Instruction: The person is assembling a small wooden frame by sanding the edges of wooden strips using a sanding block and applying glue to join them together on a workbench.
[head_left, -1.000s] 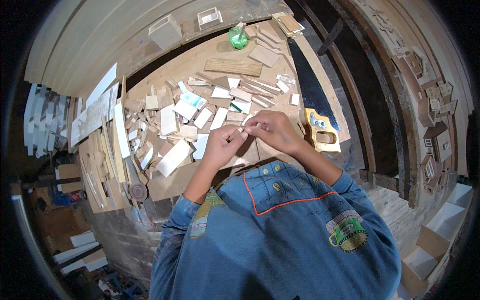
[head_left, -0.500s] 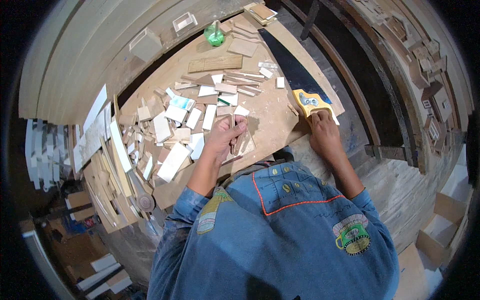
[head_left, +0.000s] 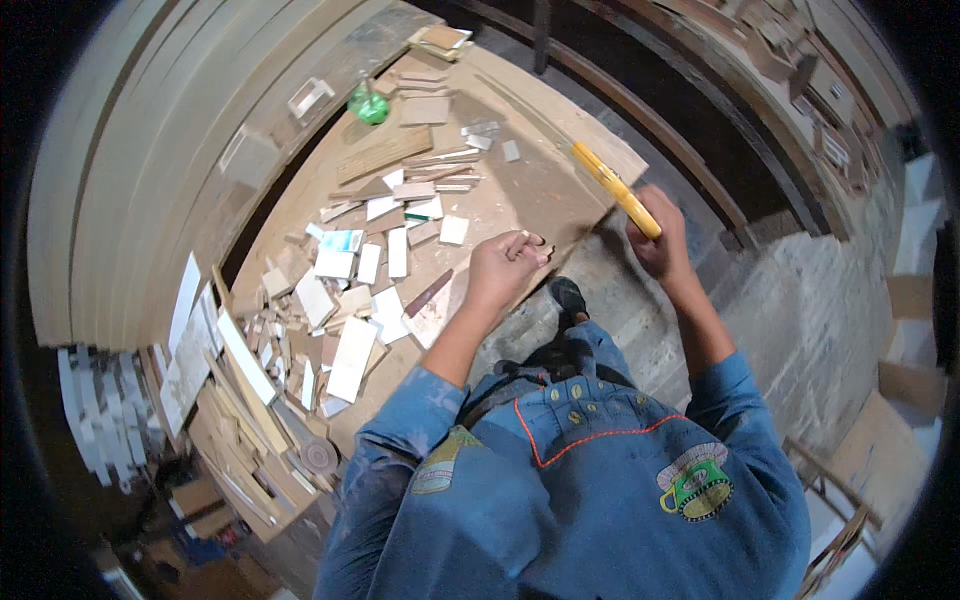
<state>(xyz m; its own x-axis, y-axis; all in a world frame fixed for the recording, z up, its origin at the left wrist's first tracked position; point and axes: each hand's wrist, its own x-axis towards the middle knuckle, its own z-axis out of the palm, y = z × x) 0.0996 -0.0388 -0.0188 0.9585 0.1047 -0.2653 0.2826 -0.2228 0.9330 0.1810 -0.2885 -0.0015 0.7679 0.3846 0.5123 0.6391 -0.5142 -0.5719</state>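
Head view. The right hand point(head_left: 660, 232) is gripping a saw point(head_left: 612, 183) by its yellow handle, the fingers closing around the grip at its near end. The handle is standing nearly edge-on to the camera, its far end pointing ahead and to the left of those fingers; the blade is showing too thinly to be traced with certainty.

The left hand point(head_left: 508, 265) is hovering or resting near the edge of the worktable point(head_left: 515, 190), to the left of the right fingers and well apart from the saw. Its fingers are curling inward, only slightly open; whether they are holding a small piece cannot be told.

To the left of the left fingers, near the wrist, a reddish-brown strip point(head_left: 428, 294) is lying aslant. A white block point(head_left: 453, 230) is lying just ahead and to the left of the same fingers. Farther left, a long white piece point(head_left: 350, 360) is resting among wooden offcuts, and a green container point(head_left: 369, 105) is standing well ahead. A dark shoe point(head_left: 568, 298) is showing below and to the right of the left fingers.
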